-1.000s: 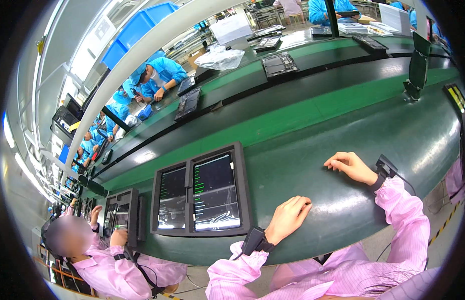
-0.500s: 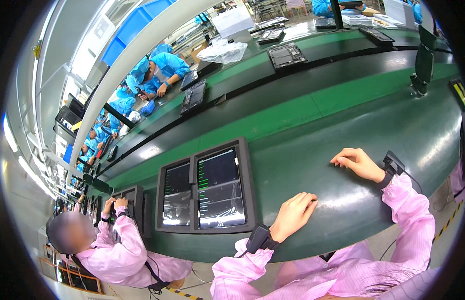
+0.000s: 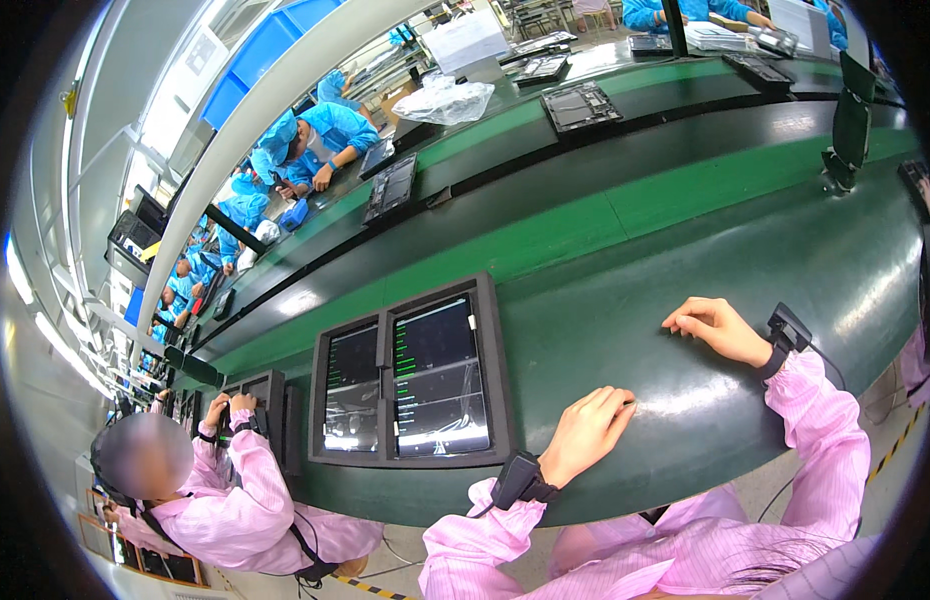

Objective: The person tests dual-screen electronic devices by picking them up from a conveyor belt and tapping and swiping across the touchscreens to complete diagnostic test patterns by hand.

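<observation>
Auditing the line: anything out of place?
Only the crumpled clear plastic on the far bench looks stray, lying loose among flat devices. Nearer, the dark tray beside the left hand shows no evident damage.

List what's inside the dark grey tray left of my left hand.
The tray holds two glossy dark screens side by side, both showing green marks. Their undersides, and anything beneath them, are covered and cannot be seen.

To the left of the green workbench (image 3: pixel 585 320), fluorescent tubes (image 3: pixel 71 354) are shining; below it, grey floor (image 3: pixel 405 543) is showing yellow-and-black tape (image 3: pixel 897 442).
</observation>
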Demonstrator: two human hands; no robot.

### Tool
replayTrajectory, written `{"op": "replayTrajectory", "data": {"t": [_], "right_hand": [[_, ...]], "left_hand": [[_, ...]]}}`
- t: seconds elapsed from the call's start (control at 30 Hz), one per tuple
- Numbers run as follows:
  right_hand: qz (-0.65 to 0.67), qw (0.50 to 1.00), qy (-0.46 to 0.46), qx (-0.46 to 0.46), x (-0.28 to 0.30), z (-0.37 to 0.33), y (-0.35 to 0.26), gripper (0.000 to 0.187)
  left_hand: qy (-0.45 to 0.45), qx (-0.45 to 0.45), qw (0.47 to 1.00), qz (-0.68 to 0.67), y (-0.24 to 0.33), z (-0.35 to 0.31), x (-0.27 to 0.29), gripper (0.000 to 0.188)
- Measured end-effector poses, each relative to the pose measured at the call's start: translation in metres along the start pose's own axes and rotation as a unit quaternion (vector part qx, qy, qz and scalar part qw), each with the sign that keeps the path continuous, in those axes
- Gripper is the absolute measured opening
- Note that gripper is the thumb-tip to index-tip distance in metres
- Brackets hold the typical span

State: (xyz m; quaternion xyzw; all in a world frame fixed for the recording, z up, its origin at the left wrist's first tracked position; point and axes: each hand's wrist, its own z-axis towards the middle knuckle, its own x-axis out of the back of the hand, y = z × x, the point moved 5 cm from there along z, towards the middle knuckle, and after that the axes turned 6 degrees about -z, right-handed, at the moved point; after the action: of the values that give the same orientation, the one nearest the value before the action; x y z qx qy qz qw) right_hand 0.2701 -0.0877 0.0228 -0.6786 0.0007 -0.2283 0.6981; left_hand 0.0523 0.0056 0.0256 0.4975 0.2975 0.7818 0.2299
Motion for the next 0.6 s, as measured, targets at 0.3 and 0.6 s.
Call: {"op": "replayTrajectory", "data": {"t": [0.3, 0.6], "right_hand": [[-0.01, 1.0, 0.004, -0.001, -0.0037, 0.0026, -0.0018, 0.022], [-0.012, 1.0, 0.008, 0.006, -0.0053, 0.0036, 0.0015, 0.023]], "left_hand": [[-0.015, 0.011, 1.0, -0.007, -0.0016, -0.0015, 0.0034, 0.01], [-0.011, 0.006, 1.0, -0.004, -0.0026, -0.0033, 0.0042, 0.01]]}}
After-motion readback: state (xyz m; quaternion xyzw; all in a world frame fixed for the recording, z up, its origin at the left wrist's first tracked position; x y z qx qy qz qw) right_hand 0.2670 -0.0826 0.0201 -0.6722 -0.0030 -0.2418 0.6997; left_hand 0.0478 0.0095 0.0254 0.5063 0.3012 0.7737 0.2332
